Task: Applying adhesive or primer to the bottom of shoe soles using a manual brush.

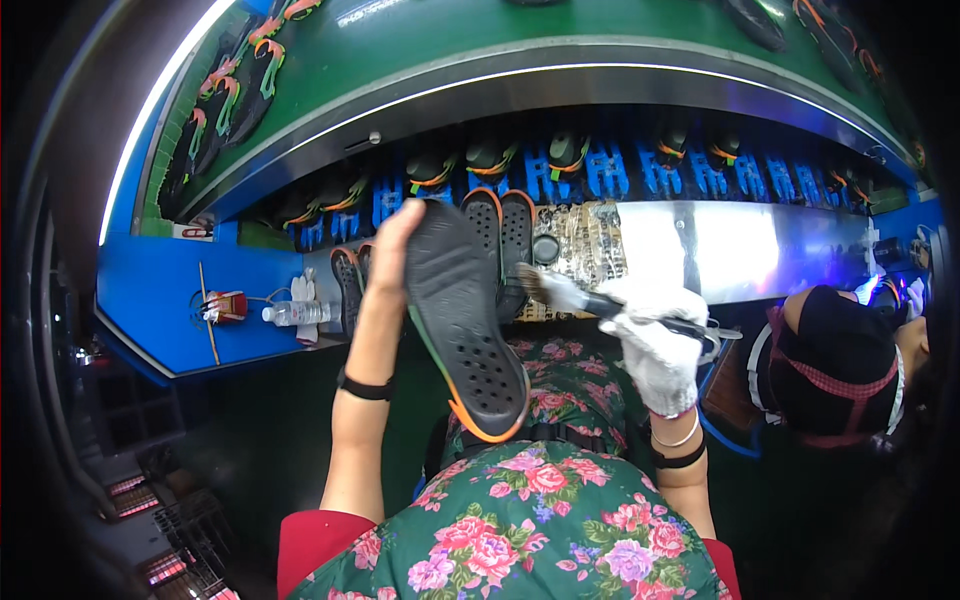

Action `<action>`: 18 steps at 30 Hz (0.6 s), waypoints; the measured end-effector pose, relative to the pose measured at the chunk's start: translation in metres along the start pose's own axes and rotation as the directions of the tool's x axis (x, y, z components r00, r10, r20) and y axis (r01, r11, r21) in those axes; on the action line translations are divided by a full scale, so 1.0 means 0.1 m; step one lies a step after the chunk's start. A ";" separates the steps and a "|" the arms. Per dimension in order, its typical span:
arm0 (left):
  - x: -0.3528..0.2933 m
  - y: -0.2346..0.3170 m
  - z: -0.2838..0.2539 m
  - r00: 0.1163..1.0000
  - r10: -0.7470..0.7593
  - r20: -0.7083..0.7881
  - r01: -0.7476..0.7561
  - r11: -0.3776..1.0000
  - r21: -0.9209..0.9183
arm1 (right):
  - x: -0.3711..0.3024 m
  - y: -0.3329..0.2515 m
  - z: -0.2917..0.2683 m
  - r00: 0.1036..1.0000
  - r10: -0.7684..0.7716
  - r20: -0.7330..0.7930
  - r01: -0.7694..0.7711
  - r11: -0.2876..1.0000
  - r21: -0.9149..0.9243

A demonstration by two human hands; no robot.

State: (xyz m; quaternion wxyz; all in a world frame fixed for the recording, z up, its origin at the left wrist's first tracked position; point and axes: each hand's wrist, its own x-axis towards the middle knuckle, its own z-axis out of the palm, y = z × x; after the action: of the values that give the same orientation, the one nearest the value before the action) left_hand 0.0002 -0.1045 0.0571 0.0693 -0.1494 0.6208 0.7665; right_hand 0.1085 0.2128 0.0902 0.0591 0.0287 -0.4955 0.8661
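Observation:
A black shoe sole (pixel 462 300) with an orange and green rim is held up in front of me, its face with small holes towards me. My bare left hand (pixel 396 250) grips it along its left edge; most of the fingers are behind the sole. In a white knit glove, my right hand (pixel 655 330) is closed around the dark handle of a brush (pixel 540 287). The bristles point left, close to the sole's right side; whether they touch anything I cannot tell. Behind the held piece lies a pair of similar soles (pixel 484 225) on the bench.
A small round pot (pixel 545 249) sits on a stained sheet (pixel 590 245). Further left are more soles (pixel 346 275) and a clear bottle (pixel 297 313). Blue racks (pixel 606 172) with shoes line the back, below a green conveyor (pixel 560 22). Another person (pixel 840 350) works at the right.

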 end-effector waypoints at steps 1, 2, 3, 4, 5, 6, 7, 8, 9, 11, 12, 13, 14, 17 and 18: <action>0.00 -0.10 0.18 0.985 -0.122 0.120 0.122 0.992 0.007 | 0.03 -0.02 0.08 0.997 0.070 0.032 -0.069 0.997 -0.032; 0.05 -0.33 0.19 0.956 -0.205 0.209 0.213 0.977 -0.017 | 0.05 0.03 0.14 0.992 0.104 0.068 -0.105 0.994 0.007; -0.07 -0.33 0.47 0.948 -0.264 0.178 0.263 0.964 0.030 | 0.07 0.10 0.15 0.995 0.074 0.067 -0.075 0.997 0.002; -0.14 -0.43 0.57 0.939 -0.320 0.124 0.312 0.947 0.081 | 0.09 0.14 0.18 0.996 0.045 0.077 -0.045 0.999 0.000; -0.21 -0.52 0.58 0.908 -0.353 0.224 0.369 0.929 -0.032 | 0.10 0.14 0.19 0.996 0.048 0.071 -0.048 0.999 0.002; -0.28 -0.63 0.57 0.870 -0.372 0.325 0.432 0.891 -0.136 | 0.11 0.12 0.20 0.992 0.115 0.045 -0.116 0.992 0.043; -0.38 -0.74 0.59 0.853 -0.379 0.358 0.470 0.856 -0.214 | 0.11 0.12 0.20 0.983 0.182 0.024 -0.183 0.979 0.085; -0.48 -0.87 0.57 0.837 -0.383 0.391 0.506 0.813 -0.288 | 0.11 0.15 0.17 0.983 0.184 0.017 -0.185 0.979 0.086; -0.56 -1.13 0.39 0.679 -0.259 0.687 0.726 0.374 -0.577 | 0.12 0.16 0.15 0.993 0.107 0.049 -0.108 0.994 0.005; -0.90 -1.04 0.62 0.634 -0.261 0.728 0.738 0.485 -0.469 | 0.11 0.19 0.06 0.998 0.038 0.057 -0.033 0.996 -0.083; -1.02 -0.98 0.70 0.604 -0.254 0.756 0.713 0.595 -0.371 | 0.09 0.13 0.06 0.990 0.138 0.041 -0.128 0.975 -0.181; -1.03 -1.03 0.68 0.605 -0.260 0.753 0.716 0.592 -0.371 | 0.08 0.10 0.07 0.972 0.236 0.017 -0.222 0.935 -0.275; -1.02 -1.10 0.63 0.611 -0.192 0.768 0.718 0.543 -0.435 | 0.07 0.09 0.07 0.970 0.242 0.015 -0.229 0.935 -0.271; -0.98 -0.95 0.74 0.694 -0.161 0.701 0.660 0.530 -0.532 | 0.13 0.05 0.09 0.990 0.136 -0.035 -0.140 0.975 -0.173; -0.95 -0.90 0.76 0.701 -0.103 0.705 0.629 0.556 -0.543 | 0.12 0.08 0.10 0.989 0.146 -0.032 -0.150 0.975 -0.166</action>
State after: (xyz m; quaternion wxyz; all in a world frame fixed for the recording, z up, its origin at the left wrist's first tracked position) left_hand 0.1051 -0.0036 0.0173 0.3616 -0.0474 0.1378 0.9209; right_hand 0.0956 0.2011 0.0899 0.0014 -0.0218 -0.5669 0.8235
